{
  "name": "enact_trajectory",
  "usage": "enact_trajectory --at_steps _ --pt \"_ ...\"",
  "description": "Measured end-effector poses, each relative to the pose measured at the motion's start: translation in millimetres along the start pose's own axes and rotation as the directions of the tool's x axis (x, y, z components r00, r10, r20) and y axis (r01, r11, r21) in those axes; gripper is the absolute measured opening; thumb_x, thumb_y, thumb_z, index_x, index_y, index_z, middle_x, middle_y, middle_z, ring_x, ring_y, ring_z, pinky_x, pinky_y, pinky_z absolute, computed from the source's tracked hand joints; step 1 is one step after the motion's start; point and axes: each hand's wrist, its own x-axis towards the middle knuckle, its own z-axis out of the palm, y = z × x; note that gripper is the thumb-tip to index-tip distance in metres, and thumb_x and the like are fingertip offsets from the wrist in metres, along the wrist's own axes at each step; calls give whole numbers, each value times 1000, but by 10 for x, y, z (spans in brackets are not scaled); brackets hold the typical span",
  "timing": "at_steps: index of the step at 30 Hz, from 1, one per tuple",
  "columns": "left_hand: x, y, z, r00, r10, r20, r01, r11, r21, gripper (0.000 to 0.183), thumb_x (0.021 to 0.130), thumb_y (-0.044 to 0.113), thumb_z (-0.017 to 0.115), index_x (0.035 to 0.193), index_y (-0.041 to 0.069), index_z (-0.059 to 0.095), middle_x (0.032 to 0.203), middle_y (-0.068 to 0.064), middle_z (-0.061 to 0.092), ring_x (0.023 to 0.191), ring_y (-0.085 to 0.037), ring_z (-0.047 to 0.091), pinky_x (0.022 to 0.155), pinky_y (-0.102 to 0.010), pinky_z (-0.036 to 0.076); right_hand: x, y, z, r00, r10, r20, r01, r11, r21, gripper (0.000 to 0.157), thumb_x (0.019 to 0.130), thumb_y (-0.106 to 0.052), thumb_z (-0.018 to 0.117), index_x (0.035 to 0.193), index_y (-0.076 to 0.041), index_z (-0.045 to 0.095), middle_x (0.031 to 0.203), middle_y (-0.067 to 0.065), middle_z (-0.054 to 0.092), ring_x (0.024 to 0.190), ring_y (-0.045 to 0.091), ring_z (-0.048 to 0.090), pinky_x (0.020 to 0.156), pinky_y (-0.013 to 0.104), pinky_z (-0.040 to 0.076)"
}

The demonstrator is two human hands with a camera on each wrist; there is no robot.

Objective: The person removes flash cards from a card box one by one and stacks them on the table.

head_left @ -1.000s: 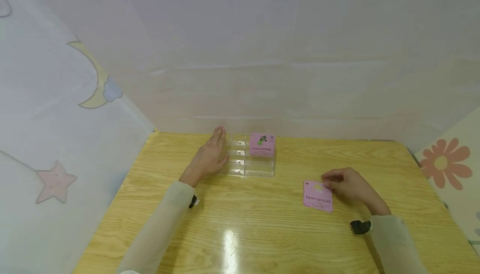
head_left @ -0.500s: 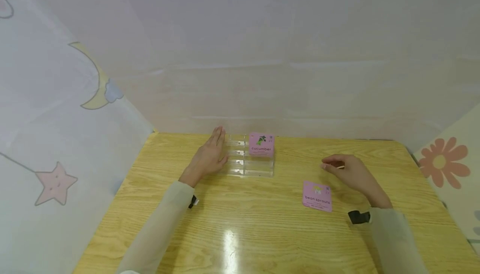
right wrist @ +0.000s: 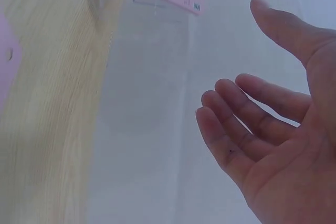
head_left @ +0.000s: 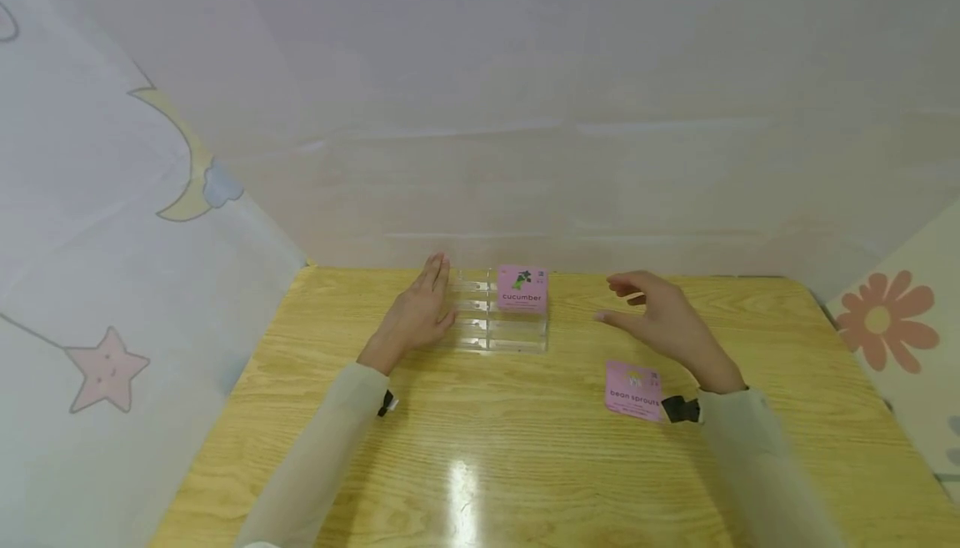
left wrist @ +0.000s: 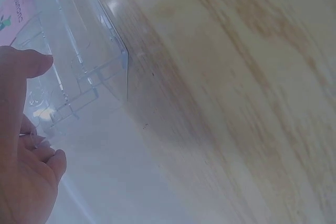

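A clear plastic card rack [head_left: 517, 335] with several slots stands at the far edge of the table. In it a pink cucumber card [head_left: 522, 288] leans at the right side. My left hand [head_left: 416, 310] holds the rack's left end; in the left wrist view the thumb [left wrist: 39, 62] lies over its front and the fingertips [left wrist: 59, 163] bend in at its end. To the right of the rack, my right hand [head_left: 660, 323] is raised with thumb and fingers spread apart. Nothing lies in its palm [right wrist: 289, 182]. A pink bean sprouts card [head_left: 633, 389] lies flat below that hand.
The wooden table [head_left: 525, 456] meets a pale fabric backdrop [head_left: 480, 156] just behind the rack. Patterned side panels with a moon [head_left: 183, 156] and an orange flower [head_left: 888, 324] flank it.
The right hand has let go of the bean sprouts card, lifted off it and moved left and away toward the rack, its fingers spreading. The left hand has stayed put.
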Motion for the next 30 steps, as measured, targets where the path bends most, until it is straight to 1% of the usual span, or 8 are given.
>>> enact_trajectory --at_steps 4,8,12,14,17,21,27,30 --pt "-1 -2 6 1000 3 -3 -3 1000 8 90 106 41 57 165 -8 10 174 -28 17 164 -38 19 117 -43 51 72 -103 61 1000 -25 12 25 999 -20 67 96 -36 78 148 -1 55 147 22 60 130 43 59 109 60 52" --pt "-5 -5 0 1000 3 -2 -3 1000 16 89 106 41 56 165 -7 10 174 -28 18 164 -37 18 113 -41 55 140 -191 122 998 -40 39 43 997 -71 70 95 -35 79 151 -1 52 153 22 57 137 46 56 113 65 49" --pt "-10 -2 -11 1000 5 -6 -5 1000 9 89 107 41 57 165 -7 10 173 -28 18 164 -37 19 109 -40 58 220 -265 185 994 -91 63 98 986 -136 78 94 -35 80 154 2 47 158 25 51 145 49 49 119 68 43" --pt "-11 0 -8 1000 6 -7 -6 1000 3 89 107 40 56 165 -7 10 173 -29 18 164 -38 19 108 -40 58 263 -295 222 990 -115 76 126 979 -161 81 94 -33 81 156 3 44 161 26 48 149 49 45 122 67 40" --pt "-7 -3 3 1000 2 -5 -2 1000 -3 89 107 40 56 166 -7 9 174 -28 17 164 -38 19 103 -39 61 332 -328 275 985 -147 93 163 965 -204 84 94 -32 80 159 5 39 164 27 43 151 49 43 124 65 38" --pt "-3 -10 15 1000 -5 7 5 1000 -6 90 107 41 56 166 -6 8 175 -27 15 164 -37 17 106 -39 59 426 -380 339 979 -177 102 198 945 -260 85 95 -29 79 160 6 37 165 27 41 151 46 43 125 62 39" --pt "1 -9 9 1000 -9 20 9 1000 -12 91 106 41 56 166 -5 7 175 -25 12 165 -36 15 114 -42 54 573 -420 439 976 -195 101 218 917 -333 82 95 -27 80 157 7 40 163 26 45 150 44 46 125 57 41" --pt "2 -2 6 1000 -11 18 11 1000 -18 91 106 42 57 166 -5 7 175 -25 12 165 -36 15 112 -41 56 639 -419 491 974 -200 102 224 903 -366 81 95 -28 80 156 7 42 162 25 46 151 43 46 125 56 41"
